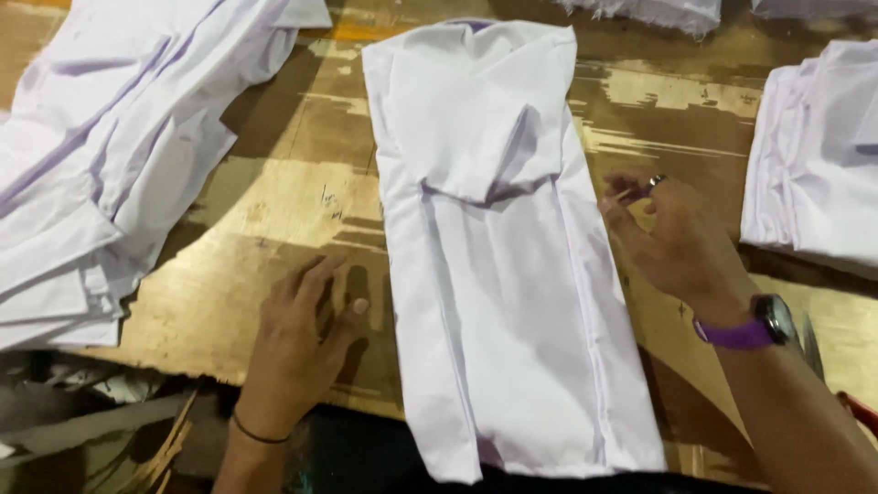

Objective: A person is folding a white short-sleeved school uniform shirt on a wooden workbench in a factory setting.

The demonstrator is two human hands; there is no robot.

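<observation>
Nearest the camera lay the bottom hem of a white shirt, folded into a long narrow strip that ran away from the person down the middle of the worn wooden surface. Its hem reached the near edge of the surface and hung slightly over it. Both sides had already been turned in, and one short sleeve lay folded across the upper part, below the collar end. By the look of it, the lengthwise folding was done and the strip had not yet been doubled over crosswise.

On the left, the left hand rested flat on the bare wood just beside the shirt's left edge, fingers spread and released, grasping nothing. On the right, the right hand, with a purple-strapped watch on its wrist, hovered near the shirt's right edge, fingers loosely curled and holding nothing that could be seen.

A loose pile of white shirts lay at the far left, well apart from the strip. A neater white stack sat at the right edge, near the right hand. Open wood showed on both sides of the strip, wider on the left; more white cloth lay along the far edge.
</observation>
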